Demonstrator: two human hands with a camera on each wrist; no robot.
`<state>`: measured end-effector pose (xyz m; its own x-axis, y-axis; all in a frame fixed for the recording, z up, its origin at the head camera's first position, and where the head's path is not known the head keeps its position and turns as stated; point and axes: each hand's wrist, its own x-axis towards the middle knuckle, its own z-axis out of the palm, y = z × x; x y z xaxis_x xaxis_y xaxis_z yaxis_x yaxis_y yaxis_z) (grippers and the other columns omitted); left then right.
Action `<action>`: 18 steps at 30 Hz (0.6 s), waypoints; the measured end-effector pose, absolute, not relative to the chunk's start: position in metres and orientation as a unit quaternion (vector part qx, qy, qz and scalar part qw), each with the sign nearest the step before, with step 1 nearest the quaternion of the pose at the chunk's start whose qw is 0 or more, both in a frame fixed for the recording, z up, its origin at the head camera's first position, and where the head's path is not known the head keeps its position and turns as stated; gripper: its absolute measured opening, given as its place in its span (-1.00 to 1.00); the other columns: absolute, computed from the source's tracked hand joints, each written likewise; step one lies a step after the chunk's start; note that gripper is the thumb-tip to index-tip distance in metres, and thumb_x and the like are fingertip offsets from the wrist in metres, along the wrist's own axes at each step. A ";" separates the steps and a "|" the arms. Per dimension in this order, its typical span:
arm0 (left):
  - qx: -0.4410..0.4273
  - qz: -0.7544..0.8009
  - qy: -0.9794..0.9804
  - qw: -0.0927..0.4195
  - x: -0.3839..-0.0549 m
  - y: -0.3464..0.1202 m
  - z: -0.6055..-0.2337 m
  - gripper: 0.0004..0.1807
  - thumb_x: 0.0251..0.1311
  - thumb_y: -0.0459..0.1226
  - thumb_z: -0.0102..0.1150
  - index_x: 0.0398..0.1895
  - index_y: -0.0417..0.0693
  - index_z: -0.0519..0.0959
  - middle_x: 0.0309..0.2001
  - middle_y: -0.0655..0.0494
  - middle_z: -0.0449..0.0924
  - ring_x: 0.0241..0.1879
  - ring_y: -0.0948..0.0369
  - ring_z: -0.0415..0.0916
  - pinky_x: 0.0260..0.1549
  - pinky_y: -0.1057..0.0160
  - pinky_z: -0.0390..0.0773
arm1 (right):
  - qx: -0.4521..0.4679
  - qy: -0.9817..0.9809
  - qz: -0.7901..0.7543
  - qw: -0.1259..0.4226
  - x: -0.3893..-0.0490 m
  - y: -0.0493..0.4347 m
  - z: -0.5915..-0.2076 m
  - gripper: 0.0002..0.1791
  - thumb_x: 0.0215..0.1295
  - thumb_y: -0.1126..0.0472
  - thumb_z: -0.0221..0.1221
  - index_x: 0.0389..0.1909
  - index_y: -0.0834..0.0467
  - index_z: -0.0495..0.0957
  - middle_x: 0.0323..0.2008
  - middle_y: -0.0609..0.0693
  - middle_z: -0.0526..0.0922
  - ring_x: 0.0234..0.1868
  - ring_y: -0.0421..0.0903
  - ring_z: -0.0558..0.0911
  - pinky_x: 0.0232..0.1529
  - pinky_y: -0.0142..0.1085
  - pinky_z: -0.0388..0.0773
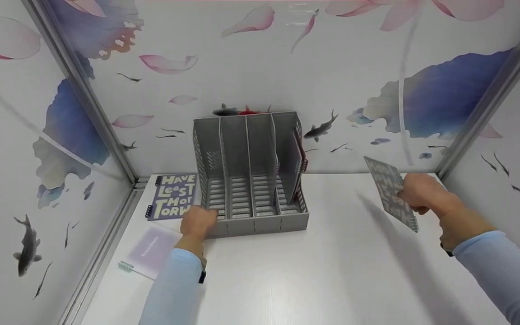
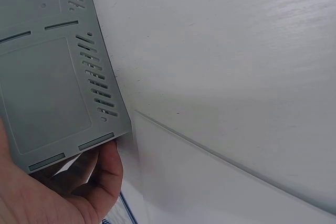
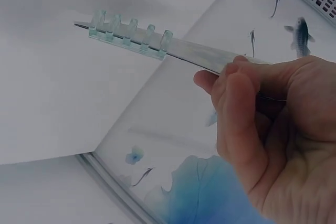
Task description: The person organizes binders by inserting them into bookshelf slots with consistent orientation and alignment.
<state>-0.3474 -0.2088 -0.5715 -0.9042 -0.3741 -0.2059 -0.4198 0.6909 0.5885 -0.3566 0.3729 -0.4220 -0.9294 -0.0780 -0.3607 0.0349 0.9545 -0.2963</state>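
A grey file organizer (image 1: 280,224) with several upright slots stands against the back wall. Its front left corner is gripped by my left hand (image 1: 198,221); in the left wrist view the fingers (image 2: 109,169) curl around the organizer's edge (image 2: 50,98). To the right, my right hand (image 1: 427,193) pinches a grey patterned notebook (image 1: 383,183) by its side, tilted above the table. In the right wrist view, clear binding rings (image 3: 129,32) show at the notebook's far end. Another notebook (image 1: 295,164) with a red edge leans in the organizer's rightmost slot.
Left of the organizer lies a purple notebook with large lettering (image 1: 172,194). In front of it is a pale lilac notebook (image 1: 151,250) with green rings, partly behind the left forearm. White walls with painted fish and petals enclose the white table (image 1: 287,280) at the back and sides.
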 end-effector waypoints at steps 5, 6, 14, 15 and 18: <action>-0.214 0.328 0.919 0.038 -0.346 -0.207 -0.570 -0.49 0.47 0.00 0.15 0.10 -0.27 0.73 -0.06 -0.19 0.84 -0.21 -0.03 0.70 -0.24 -0.03 0.67 | -0.009 0.961 -0.193 0.197 -0.356 0.370 -0.421 -0.59 0.63 0.25 0.14 0.14 0.61 0.53 -0.51 0.07 0.69 -0.53 -0.11 0.69 -0.43 -0.25 0.72; -0.214 0.327 0.920 0.038 -0.346 -0.207 -0.570 -0.48 0.47 0.01 0.15 0.13 -0.27 0.73 -0.05 -0.19 0.84 -0.20 -0.03 0.71 -0.23 -0.03 0.67 | -0.009 0.958 -0.206 0.200 -0.356 0.369 -0.421 -0.57 0.63 0.26 0.15 0.18 0.62 0.51 -0.48 0.09 0.71 -0.52 -0.11 0.69 -0.42 -0.24 0.72; -0.212 0.328 0.920 0.035 -0.345 -0.207 -0.571 -0.45 0.48 0.00 0.15 0.20 -0.29 0.70 0.02 -0.22 0.84 -0.12 -0.06 0.74 -0.09 -0.10 0.72 | -0.029 0.937 -0.281 0.204 -0.355 0.355 -0.423 -0.51 0.63 0.34 0.16 0.42 0.55 0.46 -0.27 0.23 0.79 -0.46 -0.07 0.71 -0.37 -0.20 0.76; -0.211 0.328 0.920 0.034 -0.345 -0.207 -0.571 -0.44 0.48 0.00 0.14 0.22 -0.30 0.69 0.04 -0.23 0.83 -0.10 -0.07 0.75 -0.06 -0.12 0.72 | -0.032 0.936 -0.284 0.205 -0.354 0.353 -0.422 -0.52 0.63 0.34 0.16 0.43 0.52 0.47 -0.28 0.21 0.79 -0.46 -0.07 0.71 -0.37 -0.19 0.76; -0.211 0.326 0.921 0.032 -0.345 -0.207 -0.570 -0.41 0.49 0.01 0.14 0.27 -0.32 0.67 0.09 -0.25 0.82 -0.02 -0.11 0.76 0.04 -0.15 0.72 | -0.044 0.933 -0.290 0.207 -0.353 0.347 -0.421 -0.53 0.65 0.31 0.16 0.42 0.49 0.50 -0.34 0.16 0.78 -0.47 -0.07 0.70 -0.37 -0.18 0.77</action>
<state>-0.3446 -0.2073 -0.5705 -0.9085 -0.3682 -0.1976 -0.4105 0.6980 0.5868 -0.3529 0.3470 -0.4208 -0.9101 -0.2022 -0.3617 0.0386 0.8277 -0.5598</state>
